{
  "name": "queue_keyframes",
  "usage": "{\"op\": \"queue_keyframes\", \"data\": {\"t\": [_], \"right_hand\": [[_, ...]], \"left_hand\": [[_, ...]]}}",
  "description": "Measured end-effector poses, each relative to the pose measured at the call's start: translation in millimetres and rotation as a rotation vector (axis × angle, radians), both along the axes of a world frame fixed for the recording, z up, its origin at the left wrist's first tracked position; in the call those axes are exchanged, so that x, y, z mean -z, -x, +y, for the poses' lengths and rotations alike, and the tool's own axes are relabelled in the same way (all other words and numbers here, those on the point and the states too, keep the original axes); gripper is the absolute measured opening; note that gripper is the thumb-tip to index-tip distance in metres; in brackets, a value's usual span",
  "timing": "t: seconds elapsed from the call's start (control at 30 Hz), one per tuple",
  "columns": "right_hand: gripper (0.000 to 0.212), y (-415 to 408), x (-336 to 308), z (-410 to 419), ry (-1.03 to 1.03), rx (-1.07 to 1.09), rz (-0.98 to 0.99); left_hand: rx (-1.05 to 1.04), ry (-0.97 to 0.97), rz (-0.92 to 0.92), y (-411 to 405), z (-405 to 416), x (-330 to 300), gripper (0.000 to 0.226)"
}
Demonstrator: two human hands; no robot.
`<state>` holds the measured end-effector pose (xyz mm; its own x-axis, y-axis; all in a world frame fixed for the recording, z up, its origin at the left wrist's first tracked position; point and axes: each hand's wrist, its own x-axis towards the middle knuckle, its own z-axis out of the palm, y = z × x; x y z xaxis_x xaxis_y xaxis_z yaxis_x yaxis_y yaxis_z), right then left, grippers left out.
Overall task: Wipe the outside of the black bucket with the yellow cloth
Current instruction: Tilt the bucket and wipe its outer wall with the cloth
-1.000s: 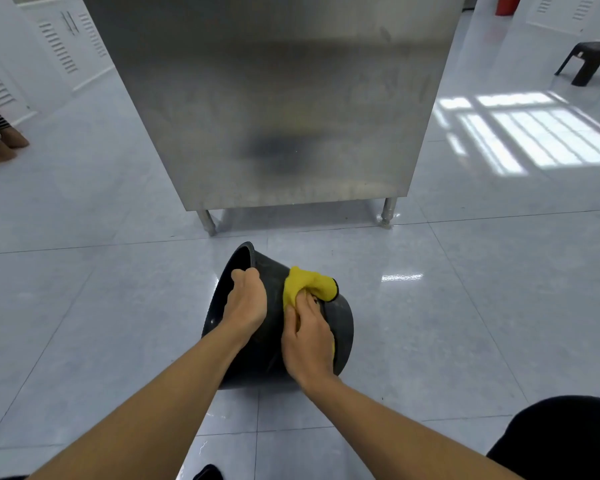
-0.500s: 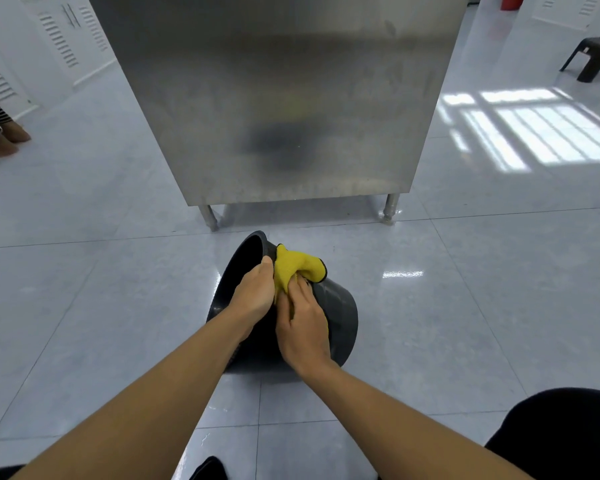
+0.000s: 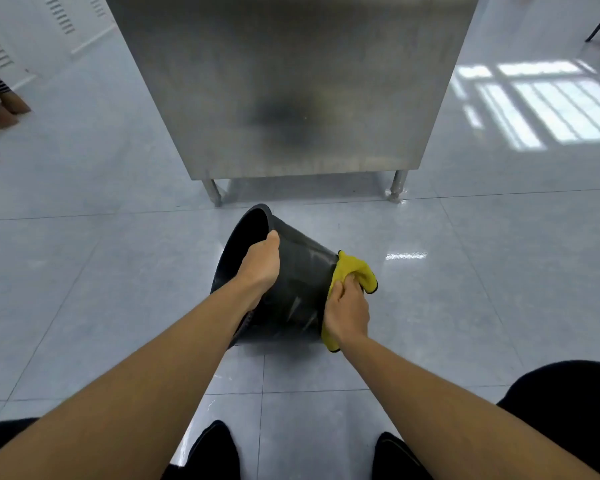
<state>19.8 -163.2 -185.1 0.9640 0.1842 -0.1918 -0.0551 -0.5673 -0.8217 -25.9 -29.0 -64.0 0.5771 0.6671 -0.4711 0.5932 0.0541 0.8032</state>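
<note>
Lying on its side on the floor, the black bucket points its mouth left and its base right; the left hand grips the rim, while the right hand clutches the yellow cloth against the base, nearest the unwiped end.

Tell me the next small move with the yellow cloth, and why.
Probably drag the yellow cloth back along the black bucket wall toward the rim: the right hand holds it at the base end, while the left hand grips the rim, steadying the tipped bucket.
</note>
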Motion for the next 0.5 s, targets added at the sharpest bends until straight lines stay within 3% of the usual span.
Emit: {"op": "queue_keyframes", "data": {"t": [0.13, 0.3, 0.43, 0.5], "right_hand": [[0.034, 4.9, 0.0, -0.5, 0.002, 0.033, 0.039], [0.024, 21.5, -22.5, 14.2, -0.058, -0.02, -0.096], [0.019, 39.6, -47.5, 32.2, -0.155, -0.18, -0.263], [0.024, 48.7, -55.6, 41.2, -0.248, -0.259, -0.305]], "left_hand": [[-0.066, 0.024, -0.017, 2.1, -2.0, 3.0, 0.068], [-0.049, -0.044, 0.074, 1.0, -3.6, -0.4, 0.079], [-0.051, -0.124, 0.012, 5.6, -8.8, 0.3, 0.07], [-0.072, -0.127, -0.029, 6.8, -8.3, 0.4, 0.054]]}}
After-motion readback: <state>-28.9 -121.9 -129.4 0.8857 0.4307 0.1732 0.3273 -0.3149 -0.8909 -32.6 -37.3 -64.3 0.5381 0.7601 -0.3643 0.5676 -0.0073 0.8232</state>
